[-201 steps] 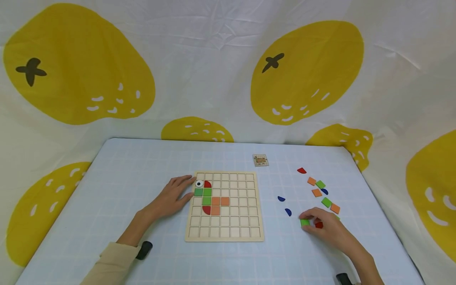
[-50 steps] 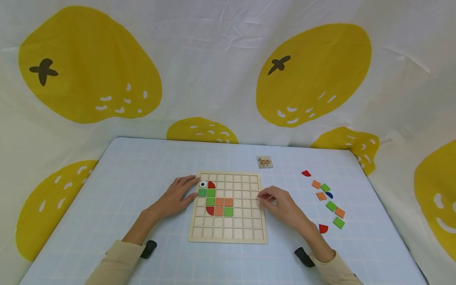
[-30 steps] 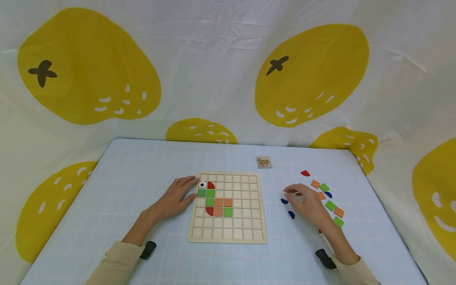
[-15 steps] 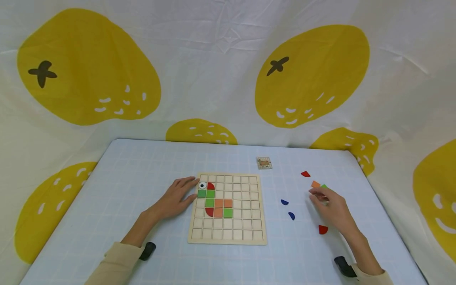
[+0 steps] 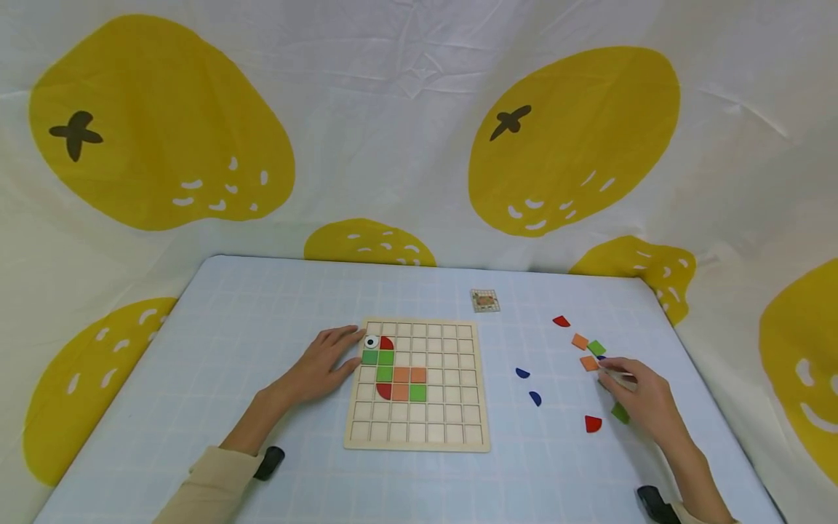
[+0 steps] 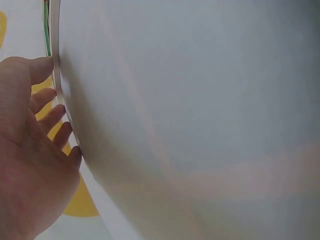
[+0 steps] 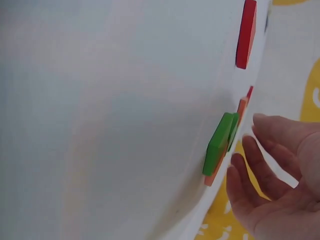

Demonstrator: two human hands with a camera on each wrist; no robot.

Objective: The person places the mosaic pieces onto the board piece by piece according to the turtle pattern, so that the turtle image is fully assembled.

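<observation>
While the left hand [image 5: 318,367] lies flat with straight fingers against the left edge of the wooden grid board [image 5: 417,437], the right hand [image 5: 638,397] reaches among the loose coloured tiles at the right of the desk [image 5: 262,320], its fingers relaxed and parted in the right wrist view, closed on nothing. Its fingertips come just beside an orange square tile [image 5: 588,363], with a green square tile [image 5: 596,348] and another orange one [image 5: 579,340] a little beyond, and a further green tile [image 5: 619,413] partly under the hand. A red half-round tile [image 5: 593,423] lies near the wrist, two blue pieces [image 5: 521,373] sit between hand and board, and a small card [image 5: 485,300] rests behind the board. On the board a patch of green, orange and red tiles fills cells near its left side. These tiles look thin, stiff and light, likely smooth enough to slide on the cloth; a pinch across two opposite edges would probably serve best.
</observation>
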